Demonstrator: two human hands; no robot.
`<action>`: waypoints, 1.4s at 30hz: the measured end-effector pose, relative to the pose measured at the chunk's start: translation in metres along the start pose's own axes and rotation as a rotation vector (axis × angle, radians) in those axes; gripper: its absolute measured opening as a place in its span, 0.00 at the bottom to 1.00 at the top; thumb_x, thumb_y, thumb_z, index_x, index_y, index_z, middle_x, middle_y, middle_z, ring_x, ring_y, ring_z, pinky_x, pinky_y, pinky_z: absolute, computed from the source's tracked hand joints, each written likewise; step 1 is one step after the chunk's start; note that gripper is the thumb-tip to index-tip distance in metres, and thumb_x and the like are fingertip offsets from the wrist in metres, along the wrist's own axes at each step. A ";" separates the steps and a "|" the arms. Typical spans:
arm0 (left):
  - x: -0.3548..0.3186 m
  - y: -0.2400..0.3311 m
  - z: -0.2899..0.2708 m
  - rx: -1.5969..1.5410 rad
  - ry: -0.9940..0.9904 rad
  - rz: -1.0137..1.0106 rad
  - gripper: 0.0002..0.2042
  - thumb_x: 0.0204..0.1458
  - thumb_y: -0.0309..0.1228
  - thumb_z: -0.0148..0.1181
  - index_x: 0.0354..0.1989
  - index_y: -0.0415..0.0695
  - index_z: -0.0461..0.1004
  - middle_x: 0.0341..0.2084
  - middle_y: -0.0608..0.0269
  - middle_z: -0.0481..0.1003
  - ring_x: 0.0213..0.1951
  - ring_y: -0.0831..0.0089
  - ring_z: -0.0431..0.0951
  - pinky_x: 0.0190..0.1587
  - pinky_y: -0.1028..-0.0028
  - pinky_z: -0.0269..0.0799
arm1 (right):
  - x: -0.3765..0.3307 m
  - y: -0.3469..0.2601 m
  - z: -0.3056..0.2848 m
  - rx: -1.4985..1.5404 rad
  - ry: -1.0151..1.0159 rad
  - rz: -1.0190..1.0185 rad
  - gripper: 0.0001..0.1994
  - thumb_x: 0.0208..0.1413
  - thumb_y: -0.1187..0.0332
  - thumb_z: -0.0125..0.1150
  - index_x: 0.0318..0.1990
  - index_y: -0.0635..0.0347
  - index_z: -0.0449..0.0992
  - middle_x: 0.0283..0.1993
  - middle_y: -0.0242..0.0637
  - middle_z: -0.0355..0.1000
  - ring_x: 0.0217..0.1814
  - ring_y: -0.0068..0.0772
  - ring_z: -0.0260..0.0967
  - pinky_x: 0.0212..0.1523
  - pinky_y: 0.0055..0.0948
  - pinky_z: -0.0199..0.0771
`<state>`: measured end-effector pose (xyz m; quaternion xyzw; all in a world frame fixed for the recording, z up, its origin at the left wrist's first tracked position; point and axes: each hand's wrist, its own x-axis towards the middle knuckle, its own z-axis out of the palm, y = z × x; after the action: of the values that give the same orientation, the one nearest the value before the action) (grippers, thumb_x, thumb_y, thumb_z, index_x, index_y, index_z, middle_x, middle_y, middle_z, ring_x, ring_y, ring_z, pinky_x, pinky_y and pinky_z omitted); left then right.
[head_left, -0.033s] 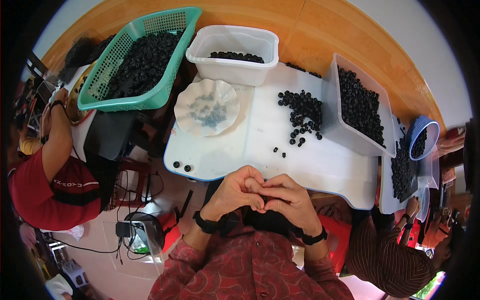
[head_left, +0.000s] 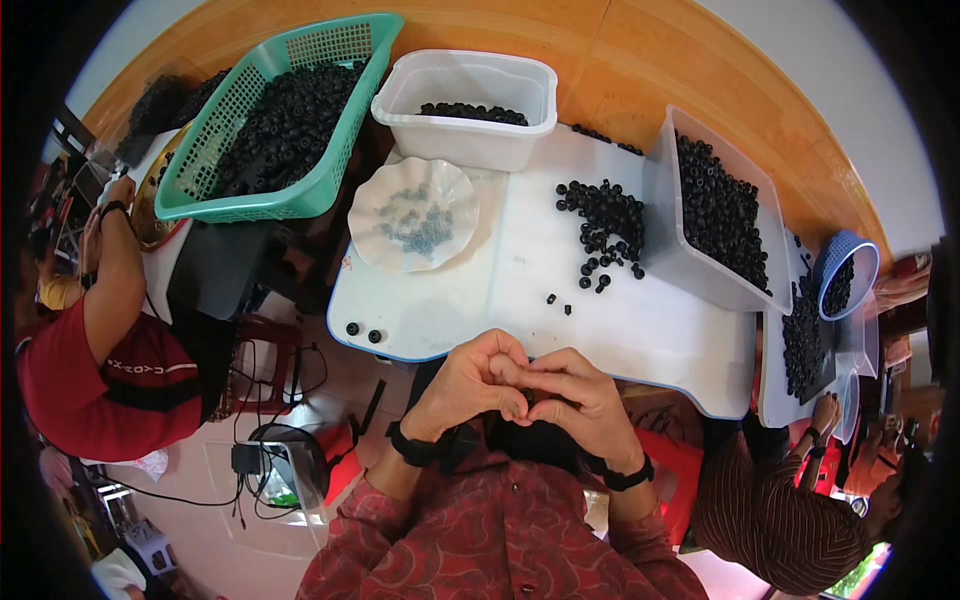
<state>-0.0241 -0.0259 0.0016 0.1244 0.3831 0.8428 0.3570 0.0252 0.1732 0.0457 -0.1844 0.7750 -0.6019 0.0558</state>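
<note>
Both my hands meet in front of my chest, just off the table's near edge, with fingertips pressed together. My left hand (head_left: pixel 480 383) is closed, its thumb and index finger pinching. My right hand (head_left: pixel 588 408) is closed against it, thumb and fingers drawn in. A small black part (head_left: pixel 528 396) shows between the fingertips, mostly hidden by them. On the white table (head_left: pixel 430 310) beyond lie a pile of small round black parts (head_left: pixel 610 222) and two stray black pieces (head_left: pixel 560 304). Two more round black parts (head_left: pixel 363 332) sit at the left corner.
A scalloped white dish (head_left: pixel 370 225) holds small clear pieces. Behind it stands a white tub (head_left: pixel 470 145); a green basket (head_left: pixel 260 208) and a clear bin (head_left: pixel 690 275) hold many black parts. A blue basket (head_left: pixel 830 262) is farther right. People sit at both sides.
My fingers have shifted very slightly, and a little more of the dark part shows between them. The table and containers look the same.
</note>
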 end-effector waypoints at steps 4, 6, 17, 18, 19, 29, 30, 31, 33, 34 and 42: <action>0.004 0.001 0.002 0.054 0.043 0.018 0.21 0.44 0.10 0.63 0.46 0.37 0.66 0.28 0.56 0.79 0.24 0.74 0.80 0.26 0.79 0.75 | 0.000 -0.007 0.008 -0.081 0.077 -0.014 0.21 0.49 0.75 0.69 0.53 0.62 0.77 0.46 0.38 0.69 0.44 0.32 0.72 0.43 0.26 0.74; 0.004 0.002 0.004 0.056 0.058 0.022 0.20 0.44 0.10 0.63 0.46 0.37 0.66 0.28 0.57 0.79 0.23 0.75 0.79 0.25 0.80 0.75 | -0.001 -0.007 0.008 -0.087 0.107 -0.049 0.21 0.49 0.75 0.69 0.53 0.63 0.76 0.45 0.39 0.68 0.44 0.32 0.72 0.42 0.27 0.74; 0.000 -0.006 0.011 0.115 0.158 0.139 0.19 0.50 0.16 0.64 0.51 0.34 0.69 0.24 0.64 0.75 0.23 0.80 0.75 0.29 0.81 0.74 | -0.002 -0.006 0.015 -0.330 0.170 -0.116 0.18 0.51 0.74 0.68 0.50 0.64 0.75 0.32 0.39 0.69 0.27 0.32 0.72 0.26 0.29 0.72; 0.001 -0.006 0.012 0.115 0.157 0.138 0.19 0.50 0.16 0.64 0.51 0.34 0.69 0.24 0.64 0.75 0.23 0.80 0.75 0.29 0.81 0.74 | -0.002 -0.005 0.016 -0.331 0.170 -0.115 0.18 0.51 0.74 0.68 0.50 0.64 0.75 0.32 0.39 0.69 0.27 0.32 0.72 0.26 0.29 0.72; 0.001 -0.006 0.013 0.111 0.155 0.141 0.19 0.50 0.16 0.64 0.51 0.33 0.70 0.24 0.64 0.74 0.24 0.81 0.75 0.30 0.81 0.74 | -0.003 -0.003 0.018 -0.316 0.199 -0.122 0.18 0.51 0.74 0.67 0.50 0.64 0.74 0.32 0.39 0.70 0.27 0.31 0.72 0.26 0.29 0.72; 0.002 -0.010 0.019 0.265 0.023 0.332 0.32 0.40 0.16 0.72 0.58 0.38 0.71 0.37 0.67 0.75 0.30 0.84 0.67 0.34 0.83 0.67 | -0.008 0.007 0.024 -0.280 0.322 -0.123 0.16 0.53 0.73 0.68 0.48 0.61 0.73 0.35 0.39 0.75 0.31 0.30 0.75 0.30 0.25 0.75; 0.002 -0.011 0.019 0.265 0.023 0.332 0.32 0.40 0.16 0.72 0.58 0.38 0.71 0.37 0.67 0.75 0.30 0.84 0.67 0.34 0.83 0.67 | -0.008 0.007 0.024 -0.280 0.322 -0.123 0.16 0.53 0.73 0.68 0.48 0.61 0.73 0.35 0.39 0.75 0.31 0.30 0.75 0.30 0.25 0.75; 0.001 -0.011 0.018 0.305 0.041 0.321 0.31 0.40 0.17 0.72 0.58 0.39 0.72 0.37 0.67 0.75 0.29 0.84 0.66 0.33 0.83 0.66 | -0.009 0.009 0.025 -0.285 0.330 -0.127 0.16 0.53 0.73 0.68 0.48 0.61 0.73 0.36 0.39 0.75 0.31 0.31 0.76 0.30 0.25 0.75; -0.001 -0.012 0.016 0.346 0.059 0.309 0.30 0.39 0.17 0.72 0.57 0.39 0.73 0.37 0.68 0.75 0.28 0.85 0.65 0.32 0.83 0.64 | -0.009 0.008 0.027 -0.290 0.337 -0.130 0.15 0.53 0.73 0.67 0.48 0.61 0.72 0.37 0.40 0.76 0.31 0.31 0.76 0.31 0.25 0.75; -0.001 -0.013 0.015 0.403 0.072 0.319 0.30 0.39 0.17 0.72 0.56 0.40 0.74 0.36 0.69 0.75 0.28 0.85 0.64 0.31 0.83 0.63 | -0.008 0.007 0.028 -0.283 0.351 -0.137 0.15 0.53 0.74 0.67 0.48 0.62 0.72 0.37 0.40 0.76 0.31 0.32 0.76 0.31 0.26 0.75; 0.001 -0.016 0.019 0.473 0.097 0.401 0.28 0.40 0.20 0.73 0.54 0.40 0.76 0.30 0.70 0.74 0.25 0.85 0.64 0.28 0.82 0.62 | -0.009 0.007 0.030 -0.331 0.394 -0.181 0.13 0.54 0.77 0.64 0.47 0.62 0.72 0.34 0.40 0.75 0.30 0.32 0.75 0.30 0.27 0.75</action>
<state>-0.0075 -0.0074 0.0026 0.2366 0.5528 0.7890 0.1264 0.0414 0.1504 0.0300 -0.1388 0.8392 -0.4936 -0.1811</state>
